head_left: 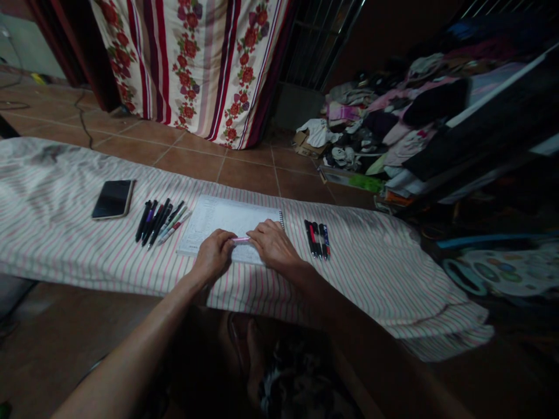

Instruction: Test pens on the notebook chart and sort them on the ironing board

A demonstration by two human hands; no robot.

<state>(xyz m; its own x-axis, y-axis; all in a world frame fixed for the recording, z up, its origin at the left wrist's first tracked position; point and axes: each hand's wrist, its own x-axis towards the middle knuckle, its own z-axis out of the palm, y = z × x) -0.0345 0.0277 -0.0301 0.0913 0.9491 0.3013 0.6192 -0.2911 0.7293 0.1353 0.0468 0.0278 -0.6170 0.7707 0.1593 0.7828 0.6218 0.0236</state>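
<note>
A slim pink pen (240, 239) lies level between my two hands, over the lower part of a spiral notebook (213, 216). My left hand (213, 251) is closed on the pen's left end, thumb and fingers pinched together. At the other end my right hand (273, 241) pinches it too, covering the notebook's lower right corner. Both tips of the pen are hidden by fingers. Left of the notebook lies a loose bunch of pens (158, 221), dark ones and some pale ones. To the right, several pens (317, 240) rest side by side in a row.
A smartphone (113, 199) lies on the striped cloth (371, 262) covering the low table. Beyond stands a tiled floor (198, 160) with a floral curtain (187, 64) hanging over it. Clothes (393, 122) are heaped at the back right.
</note>
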